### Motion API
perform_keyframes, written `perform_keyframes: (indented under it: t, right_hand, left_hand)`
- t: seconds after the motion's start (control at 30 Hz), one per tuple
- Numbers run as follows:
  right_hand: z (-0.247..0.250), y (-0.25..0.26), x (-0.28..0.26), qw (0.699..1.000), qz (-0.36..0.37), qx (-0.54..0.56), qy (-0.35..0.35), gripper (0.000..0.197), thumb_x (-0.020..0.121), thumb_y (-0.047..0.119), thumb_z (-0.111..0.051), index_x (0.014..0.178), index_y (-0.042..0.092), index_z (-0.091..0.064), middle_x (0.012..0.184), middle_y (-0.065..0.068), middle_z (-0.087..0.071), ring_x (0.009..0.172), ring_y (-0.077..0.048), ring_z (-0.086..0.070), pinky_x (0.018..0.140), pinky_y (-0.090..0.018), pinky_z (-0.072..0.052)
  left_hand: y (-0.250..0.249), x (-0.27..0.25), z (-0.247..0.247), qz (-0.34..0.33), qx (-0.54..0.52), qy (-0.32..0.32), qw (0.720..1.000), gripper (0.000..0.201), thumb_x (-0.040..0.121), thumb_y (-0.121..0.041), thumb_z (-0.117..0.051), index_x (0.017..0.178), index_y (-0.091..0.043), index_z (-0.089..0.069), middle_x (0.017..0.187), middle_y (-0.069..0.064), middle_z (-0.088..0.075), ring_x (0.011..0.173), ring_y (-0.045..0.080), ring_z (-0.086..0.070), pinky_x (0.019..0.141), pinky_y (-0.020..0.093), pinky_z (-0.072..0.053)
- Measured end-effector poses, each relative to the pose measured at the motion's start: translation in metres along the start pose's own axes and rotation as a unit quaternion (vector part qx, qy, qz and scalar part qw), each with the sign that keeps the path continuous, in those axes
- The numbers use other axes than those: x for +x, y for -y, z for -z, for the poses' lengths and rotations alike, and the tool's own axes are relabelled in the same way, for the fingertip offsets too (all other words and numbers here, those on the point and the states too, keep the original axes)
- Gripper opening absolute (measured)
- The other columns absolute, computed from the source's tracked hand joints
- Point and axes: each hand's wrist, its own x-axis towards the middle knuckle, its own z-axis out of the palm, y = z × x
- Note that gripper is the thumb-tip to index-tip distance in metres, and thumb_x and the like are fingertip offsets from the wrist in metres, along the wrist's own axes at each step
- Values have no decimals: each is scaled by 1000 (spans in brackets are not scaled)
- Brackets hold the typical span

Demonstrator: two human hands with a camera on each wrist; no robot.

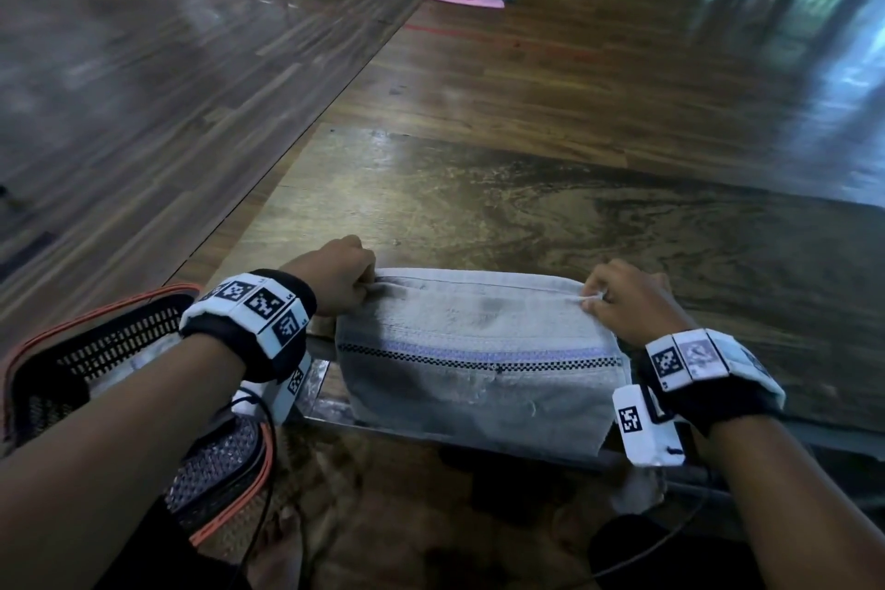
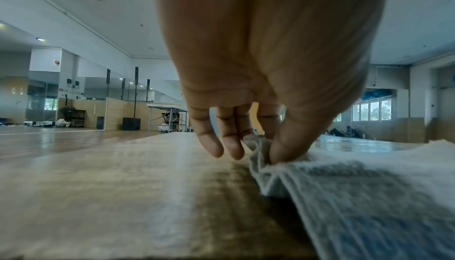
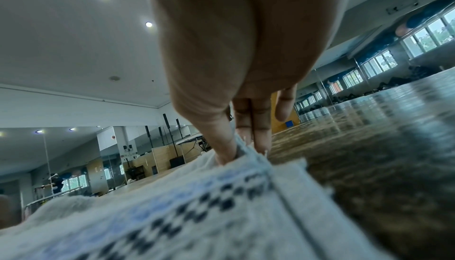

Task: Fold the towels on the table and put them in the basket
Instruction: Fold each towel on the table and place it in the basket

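Pale towel [image 1: 479, 350] spread flat near the front edge of the wooden table [image 1: 527, 206], folded into a wide band, its lower part hanging over the edge toward the person. A stripe of black checks and light blue running across its width.

Left hand [image 1: 335, 273] at the far left corner — thumb and first fingers pinching the bunched layers tight, seen close in the left wrist view [image 2: 270, 69], the last two fingers [image 2: 209, 143] hanging free above the wood. Right hand [image 1: 622, 297] at the far right corner, pinching the hem between thumb and fingers; in the right wrist view [image 3: 234, 50] the thumb tucked into a fold of the cloth [image 3: 172, 215], the little finger lifted clear. Both corners held just above or on the tabletop; which one, hard to tell.

Black mesh basket [image 1: 119, 326] with an orange rim down at the left, below table level, beside the left forearm — something pale inside, too hidden to name. Marker-covered bands strapped on both wrists.
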Motion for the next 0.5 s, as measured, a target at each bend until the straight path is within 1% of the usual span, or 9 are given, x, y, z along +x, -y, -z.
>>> perform_keyframes:
  t: [0.07, 0.13, 0.2, 0.23, 0.27, 0.33, 0.4, 0.5]
  right_hand:
    - [0, 0, -1, 1000, 4, 16, -13, 14, 85, 25, -64, 82, 29, -51, 91, 9, -50, 91, -17, -57, 97, -39, -27]
    - [1, -2, -2, 999, 3, 43, -31, 14, 84, 23, -65, 87, 27, -52, 91, 9, -54, 86, -16, -56, 98, -42, -33]
    - [3, -4, -2, 998, -8, 58, -35, 15, 84, 23, -65, 96, 24, -56, 91, 10, -53, 87, -14, -54, 97, -42, -38]
    - [5, -5, -2, 998, -14, 60, -29, 14, 85, 23, -64, 97, 23, -58, 91, 9, -53, 89, -15, -54, 97, -42, -39]
    - [6, -7, -3, 998, -16, 57, -21, 10, 85, 23, -63, 95, 23, -60, 91, 7, -55, 91, -17, -56, 95, -41, -41]
    - [10, -10, -3, 998, -11, 56, -6, 1, 86, 21, -62, 87, 22, -63, 93, 2, -61, 89, -19, -59, 85, -36, -45]
    - [12, -15, -5, 997, -7, 79, -5, 3, 86, 18, -63, 85, 18, -65, 91, -2, -66, 83, -18, -59, 74, -30, -44]
    - [13, -21, -9, 993, -5, 116, -14, 3, 87, 16, -62, 86, 18, -63, 84, 1, -65, 75, -12, -58, 65, -27, -41]
  left_hand:
    - [1, -1, 0, -7, -16, -3, 1000, 6, 87, -13, -55, 85, -17, -50, 108, 4, -40, 95, 23, -50, 85, 34, -46]
    - [2, -2, 1, -16, -30, -11, 999, 2, 86, -12, -56, 86, -14, -55, 105, 3, -38, 95, 22, -51, 83, 31, -45]
    - [4, -3, 2, -24, -36, -23, 999, 4, 85, -11, -58, 88, -11, -59, 102, 2, -37, 89, 19, -48, 79, 27, -43]
    - [4, -3, 3, -27, -39, -29, 998, 5, 85, -11, -58, 89, -10, -60, 101, 2, -38, 85, 17, -46, 77, 25, -41]
    - [4, -4, 5, -30, -42, -37, 998, 4, 84, -10, -59, 88, -11, -61, 99, 1, -39, 83, 15, -44, 74, 23, -38]
    - [2, -5, 10, -44, -51, -60, 996, 4, 82, -8, -61, 85, -10, -63, 94, 1, -44, 77, 12, -43, 69, 20, -36]
    - [0, -7, 16, -59, -68, -85, 992, 3, 79, -7, -65, 81, -7, -66, 88, 3, -54, 71, 11, -47, 63, 17, -36]
    - [-1, -12, 20, -70, -93, -107, 987, 2, 76, -8, -68, 79, -7, -68, 80, 2, -61, 70, 15, -55, 61, 19, -40]
